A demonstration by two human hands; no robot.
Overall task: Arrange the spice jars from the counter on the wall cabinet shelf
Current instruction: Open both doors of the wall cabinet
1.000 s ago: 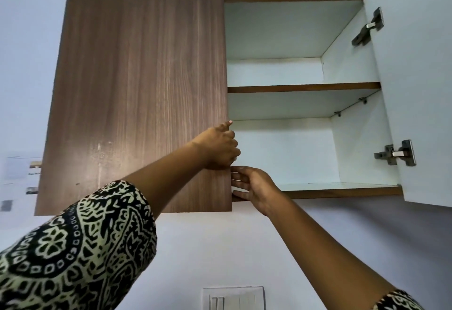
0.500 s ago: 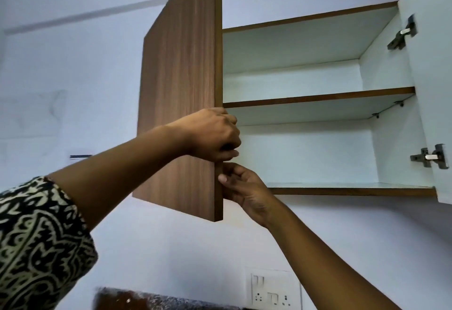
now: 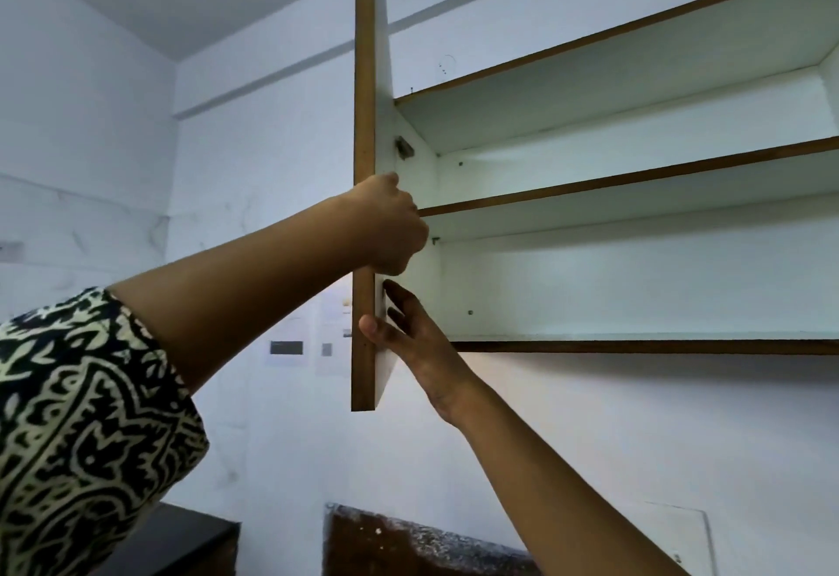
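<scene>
Around the free edge of the cabinet door the left hand is clenched, fingers curled over onto the white inner face. Just below that grip the right hand lies with straight fingers pressed on the same inner face and the thumb across the edge, grasping nothing. A second ago this door was flat shut over the left half of the cabinet; half a second ago it was partly swung; now it shows edge-on, so both the middle shelf and the lower shelf, to the right of the grip, are open to reach. No spice jars are in view; they are presumably on the counter far below the hands, so fetching them seems next.
</scene>
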